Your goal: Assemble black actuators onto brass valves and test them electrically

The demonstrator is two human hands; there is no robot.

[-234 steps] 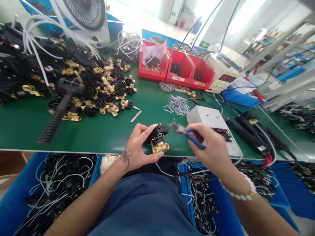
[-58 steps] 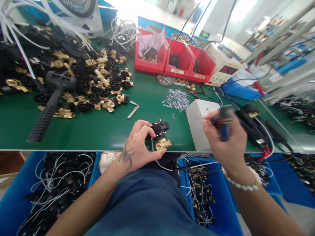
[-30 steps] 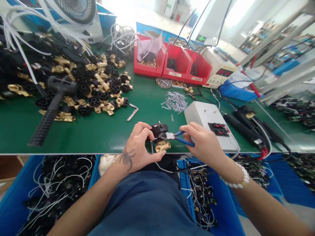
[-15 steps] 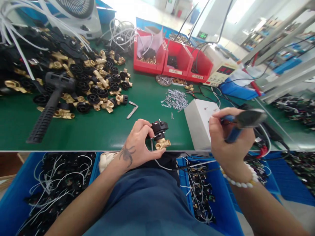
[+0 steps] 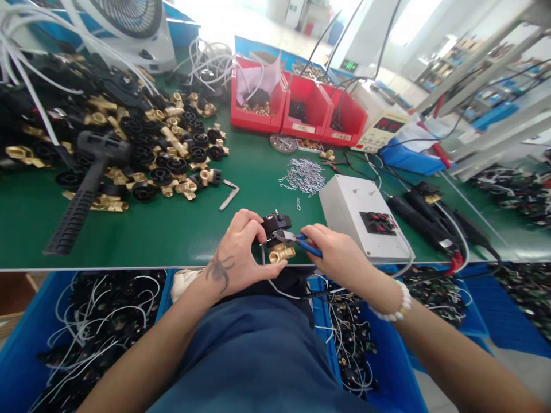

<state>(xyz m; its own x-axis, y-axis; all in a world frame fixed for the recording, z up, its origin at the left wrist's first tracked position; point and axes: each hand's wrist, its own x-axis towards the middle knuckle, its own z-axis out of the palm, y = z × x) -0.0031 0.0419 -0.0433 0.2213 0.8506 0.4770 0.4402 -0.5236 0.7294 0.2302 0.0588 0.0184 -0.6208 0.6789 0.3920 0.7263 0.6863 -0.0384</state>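
My left hand (image 5: 239, 249) is closed around a small valve with a black top and a brass body (image 5: 279, 241), held at the near edge of the green table (image 5: 172, 229). My right hand (image 5: 333, 255) grips blue-handled pliers (image 5: 299, 241). Their metal jaws touch the black top of the valve. A thin white wire hangs from the valve toward my lap.
A heap of black and brass valve parts (image 5: 142, 149) covers the left of the table, with a black ribbed handle (image 5: 80, 198). Loose metal clips (image 5: 303, 175), a white switch box (image 5: 361, 215), red bins (image 5: 297, 112) and black probes (image 5: 424, 215) lie beyond. Blue crates (image 5: 26, 338) of wired parts sit below the table edge.
Half a second ago my right hand held the pliers raised to the right, away from the valve. It has come down and left, and the jaws now meet the valve's black top.
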